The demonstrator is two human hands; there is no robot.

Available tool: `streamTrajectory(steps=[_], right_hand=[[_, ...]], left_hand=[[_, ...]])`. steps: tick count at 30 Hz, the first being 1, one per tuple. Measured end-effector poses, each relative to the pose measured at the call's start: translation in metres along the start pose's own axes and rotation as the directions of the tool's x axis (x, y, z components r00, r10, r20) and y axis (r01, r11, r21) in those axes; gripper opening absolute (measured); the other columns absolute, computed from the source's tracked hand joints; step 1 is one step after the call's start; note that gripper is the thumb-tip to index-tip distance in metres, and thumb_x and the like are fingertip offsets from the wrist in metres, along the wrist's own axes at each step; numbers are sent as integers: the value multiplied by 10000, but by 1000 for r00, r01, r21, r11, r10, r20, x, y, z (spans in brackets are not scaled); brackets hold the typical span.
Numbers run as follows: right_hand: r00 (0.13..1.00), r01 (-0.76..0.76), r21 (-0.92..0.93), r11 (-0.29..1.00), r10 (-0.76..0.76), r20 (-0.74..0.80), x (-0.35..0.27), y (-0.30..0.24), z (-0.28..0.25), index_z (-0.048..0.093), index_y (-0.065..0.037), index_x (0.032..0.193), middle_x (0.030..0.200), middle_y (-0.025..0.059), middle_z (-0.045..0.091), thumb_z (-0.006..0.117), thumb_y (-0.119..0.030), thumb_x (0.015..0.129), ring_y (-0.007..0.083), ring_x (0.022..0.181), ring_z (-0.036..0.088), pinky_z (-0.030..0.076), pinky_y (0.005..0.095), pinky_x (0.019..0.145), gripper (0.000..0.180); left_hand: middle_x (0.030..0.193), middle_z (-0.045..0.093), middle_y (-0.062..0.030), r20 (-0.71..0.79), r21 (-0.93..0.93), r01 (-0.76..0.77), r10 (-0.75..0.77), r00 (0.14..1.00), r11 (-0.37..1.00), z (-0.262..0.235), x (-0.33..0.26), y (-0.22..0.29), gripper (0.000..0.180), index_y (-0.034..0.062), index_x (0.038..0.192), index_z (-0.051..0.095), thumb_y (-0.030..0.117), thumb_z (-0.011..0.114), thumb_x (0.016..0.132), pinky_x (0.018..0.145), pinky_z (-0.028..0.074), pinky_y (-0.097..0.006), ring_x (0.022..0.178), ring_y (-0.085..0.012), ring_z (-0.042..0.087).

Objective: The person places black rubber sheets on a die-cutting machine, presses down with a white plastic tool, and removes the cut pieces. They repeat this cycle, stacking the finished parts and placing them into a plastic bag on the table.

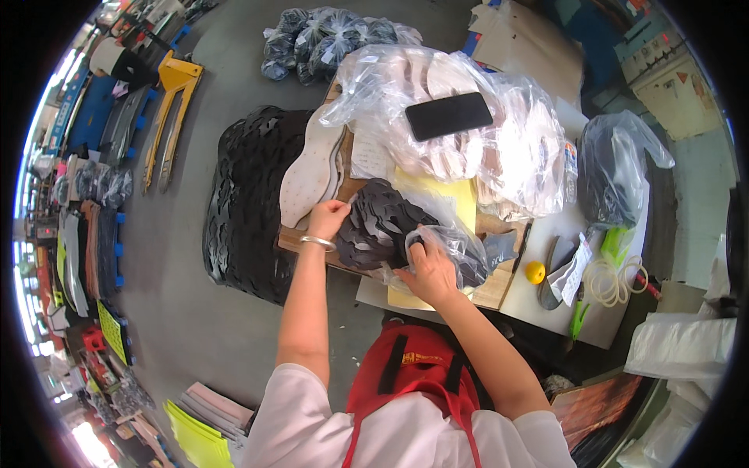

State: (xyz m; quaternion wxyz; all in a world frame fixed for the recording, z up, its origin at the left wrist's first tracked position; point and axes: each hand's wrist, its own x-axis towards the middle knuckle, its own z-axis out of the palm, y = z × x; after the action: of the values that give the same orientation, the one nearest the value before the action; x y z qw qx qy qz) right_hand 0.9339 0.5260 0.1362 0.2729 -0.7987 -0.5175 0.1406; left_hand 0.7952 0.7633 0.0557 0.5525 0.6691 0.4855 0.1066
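A pile of dark grey, thin cut pieces (382, 222) lies on the wooden board in front of me, its right part inside a clear plastic bag (460, 246). My left hand (328, 220), a metal bangle on its wrist, is at the pile's left edge. Its thumb and index finger are pinched together; what is between them is too small to make out. Curled over the bag's opening, my right hand (429, 271) grips the plastic against the dark pieces. Beside my left hand rests a stack of pale, dotted, sole-shaped pieces (307, 183).
A black phone (449, 116) lies on big clear bags of pale pieces (519, 140). At the right are a yellow ball-like object (534, 272), a dark sole (555, 269) and tape rolls (612, 285). A black stack (253, 203) stands left; a yellow pallet jack (170, 109) sits beyond.
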Motion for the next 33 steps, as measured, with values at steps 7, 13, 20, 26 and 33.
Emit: streamTrajectory(steps=[7,13,20,26,33], right_hand=[[983,-158,-190,969,173,65,-1,4,32,546,-87,1030,1274,213,466,781,-260,709,395,1017,579,550,456,703,434],[929,-321,-192,927,348,127,17,0,31,548,-87,1059,1166,211,511,757,-258,741,386,1008,582,523,464,764,417],[956,-259,2,966,256,142,13,4,10,564,-70,982,1089,184,558,726,-229,775,386,946,603,512,472,752,307],[910,-313,842,439,391,134,-16,-8,-43,544,-44,1214,1162,52,590,555,-180,943,150,689,606,519,296,605,303],[894,153,988,-13,427,-133,-31,-16,-123,487,-13,1323,1290,74,550,488,-172,982,103,616,572,518,269,554,376]], left_hand=[[852,621,-27,-41,-748,43,-111,993,663,-31,-48,35,62,52,955,593,103,600,920,525,420,-222,688,-72,530],[827,556,-15,15,-909,-12,61,998,416,-95,-112,92,104,7,999,561,92,504,980,399,308,-143,510,-11,341],[864,535,-52,-569,-158,-504,338,750,849,-35,-109,122,47,5,968,532,36,546,935,616,480,-243,692,-134,560],[889,624,-224,260,496,-590,539,801,637,20,-102,112,86,-7,898,508,17,524,817,726,502,-466,820,-423,613],[796,660,-208,272,938,-313,242,931,150,-25,-51,83,195,-11,993,594,66,472,861,674,538,-462,768,-377,667]])
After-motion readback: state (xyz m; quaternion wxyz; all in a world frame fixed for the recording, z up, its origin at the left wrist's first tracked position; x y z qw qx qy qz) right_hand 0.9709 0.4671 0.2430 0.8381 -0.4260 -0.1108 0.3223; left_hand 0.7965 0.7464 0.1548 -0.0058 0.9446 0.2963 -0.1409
